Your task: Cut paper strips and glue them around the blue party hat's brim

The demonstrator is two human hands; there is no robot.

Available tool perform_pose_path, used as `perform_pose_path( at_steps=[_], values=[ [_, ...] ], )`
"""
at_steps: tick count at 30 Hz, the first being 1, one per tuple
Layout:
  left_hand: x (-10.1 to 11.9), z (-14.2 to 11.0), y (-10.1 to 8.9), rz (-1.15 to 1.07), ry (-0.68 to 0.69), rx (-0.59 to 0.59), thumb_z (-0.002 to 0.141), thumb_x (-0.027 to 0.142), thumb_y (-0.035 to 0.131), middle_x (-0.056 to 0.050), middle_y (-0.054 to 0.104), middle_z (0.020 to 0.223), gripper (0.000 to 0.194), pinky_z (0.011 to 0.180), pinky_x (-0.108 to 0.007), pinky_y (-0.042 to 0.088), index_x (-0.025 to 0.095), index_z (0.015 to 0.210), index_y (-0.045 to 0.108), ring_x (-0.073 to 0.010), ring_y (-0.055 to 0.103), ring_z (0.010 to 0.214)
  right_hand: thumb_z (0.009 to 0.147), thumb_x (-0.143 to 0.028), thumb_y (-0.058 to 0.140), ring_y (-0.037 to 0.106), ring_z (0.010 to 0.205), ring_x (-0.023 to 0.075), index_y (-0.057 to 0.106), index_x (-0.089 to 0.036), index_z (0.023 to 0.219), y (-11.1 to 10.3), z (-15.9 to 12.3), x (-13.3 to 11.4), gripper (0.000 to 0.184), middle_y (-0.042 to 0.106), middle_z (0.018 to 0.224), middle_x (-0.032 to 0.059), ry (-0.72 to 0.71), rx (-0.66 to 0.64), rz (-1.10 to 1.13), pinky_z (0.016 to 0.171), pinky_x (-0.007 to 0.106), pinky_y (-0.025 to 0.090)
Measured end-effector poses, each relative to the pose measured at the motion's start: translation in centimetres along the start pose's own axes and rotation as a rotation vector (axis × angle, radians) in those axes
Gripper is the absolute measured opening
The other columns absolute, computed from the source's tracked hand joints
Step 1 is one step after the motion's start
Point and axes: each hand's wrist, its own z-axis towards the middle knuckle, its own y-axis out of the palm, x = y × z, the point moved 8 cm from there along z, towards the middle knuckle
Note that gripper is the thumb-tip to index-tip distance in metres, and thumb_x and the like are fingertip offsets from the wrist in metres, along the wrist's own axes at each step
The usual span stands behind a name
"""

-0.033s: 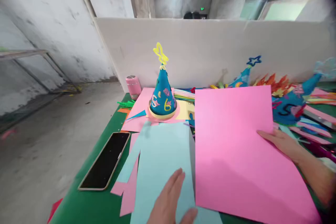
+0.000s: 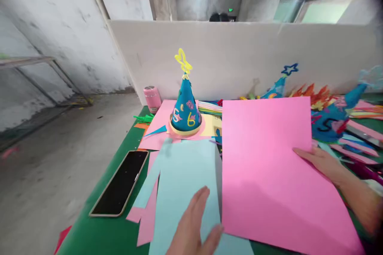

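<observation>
My right hand [image 2: 332, 167] grips a large sheet of bright pink paper [image 2: 266, 167] by its right edge, with the thumb side on top and the other fingers hidden underneath. The sheet is held up a little, its far edge raised in front of other things. Over a light blue sheet of paper [image 2: 185, 167] hovers my left hand [image 2: 191, 227], open, thumb apart from the fingers, close to the pink sheet's lower left corner. Whether its fingertips touch the blue paper I cannot tell. Beyond the blue sheet stands a blue party hat [image 2: 186, 107] with a yellow pipe-cleaner topper.
A phone [image 2: 121, 183] lies near the green table's left edge. Pink paper strips [image 2: 148, 219] lie beside it. Behind are a pink container [image 2: 152, 99] and a pale partition [image 2: 224, 55]. At right, another decorated hat [image 2: 327, 123] stands among craft scraps.
My left hand has shifted very slightly, its fingertips a touch farther forward. The pink sheet has barely moved in my right hand.
</observation>
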Motion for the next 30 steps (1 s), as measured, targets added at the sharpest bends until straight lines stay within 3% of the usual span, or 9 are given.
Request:
perform_pose_path(
  at_steps=[3,5,7,9,11,18,22,30],
  values=[
    [0.5,3.9,0.2,-0.205,-0.191,-0.036,0.081,0.045,0.056,-0.022,0.038,0.138,0.070,0.098,-0.038,0.037,0.010,0.137,0.031,-0.0280,0.045,0.122,0.058,-0.029,0.079,0.068,0.062,0.0247,0.069,-0.023,0.090,0.4,0.1,0.0,0.034,0.074,0.080,0.0049,0.014,-0.052,0.049,0.052,0.031,0.056],
    [1.1,5.9,0.5,-0.414,-0.263,-0.046,0.073,0.046,0.066,-0.021,0.044,0.132,0.076,0.087,-0.034,0.044,0.010,0.133,0.036,-0.0248,0.056,0.104,0.059,-0.030,0.078,0.069,0.063,0.0236,0.069,-0.024,0.093,0.8,0.0,-0.2,0.036,0.074,0.082,0.0037,0.003,-0.089,0.085,0.055,0.031,0.056],
    [1.7,7.3,1.0,-0.486,-0.287,-0.105,0.072,0.048,0.066,-0.014,0.061,0.103,0.061,0.071,-0.029,0.046,0.009,0.117,0.052,-0.0190,0.061,0.079,0.060,-0.031,0.078,0.069,0.065,0.0224,0.069,-0.024,0.094,1.1,0.0,-0.5,0.036,0.074,0.085,0.0033,-0.020,-0.111,0.118,0.057,0.029,0.056],
    [2.0,8.1,1.3,-0.510,-0.295,-0.136,0.073,0.051,0.064,-0.006,0.062,0.074,0.045,0.060,-0.026,0.043,0.009,0.091,0.062,-0.0153,0.057,0.064,0.061,-0.031,0.078,0.069,0.071,0.0209,0.070,-0.025,0.093,1.2,0.1,-0.9,0.033,0.074,0.089,0.0024,-0.060,-0.112,0.158,0.062,0.026,0.056],
    [1.9,8.3,1.1,-0.521,-0.305,-0.122,0.073,0.051,0.064,-0.001,0.057,0.062,0.040,0.054,-0.024,0.039,0.011,0.072,0.061,-0.0137,0.054,0.058,0.061,-0.030,0.078,0.069,0.082,0.0194,0.070,-0.025,0.091,1.4,0.1,-1.4,0.031,0.074,0.092,0.0014,-0.108,-0.103,0.205,0.072,0.023,0.054],
    [1.2,7.2,0.2,-0.564,-0.355,-0.079,0.070,0.050,0.066,0.001,0.056,0.058,0.037,0.053,-0.024,0.038,0.013,0.072,0.061,-0.0155,0.055,0.058,0.062,-0.030,0.077,0.065,0.096,0.0193,0.072,-0.026,0.087,2.8,-0.7,-2.0,0.026,0.073,0.098,0.0017,-0.163,-0.116,0.316,0.091,0.025,0.047],
    [0.8,6.7,-0.1,-0.600,-0.378,-0.100,0.070,0.050,0.067,-0.001,0.059,0.062,0.037,0.058,-0.026,0.041,0.013,0.075,0.062,-0.0165,0.057,0.060,0.061,-0.030,0.077,0.066,0.096,0.0211,0.072,-0.026,0.088,3.3,-1.2,-2.0,0.028,0.073,0.098,0.0028,-0.154,-0.133,0.337,0.092,0.029,0.047],
    [0.6,6.4,-0.1,-0.658,-0.400,-0.149,0.070,0.047,0.069,-0.004,0.063,0.068,0.037,0.060,-0.025,0.041,0.011,0.078,0.064,-0.0153,0.056,0.065,0.062,-0.029,0.077,0.066,0.094,0.0199,0.072,-0.026,0.090,3.7,-1.2,-1.9,0.028,0.073,0.098,0.0020,-0.129,-0.160,0.354,0.087,0.026,0.050]
  ],
)
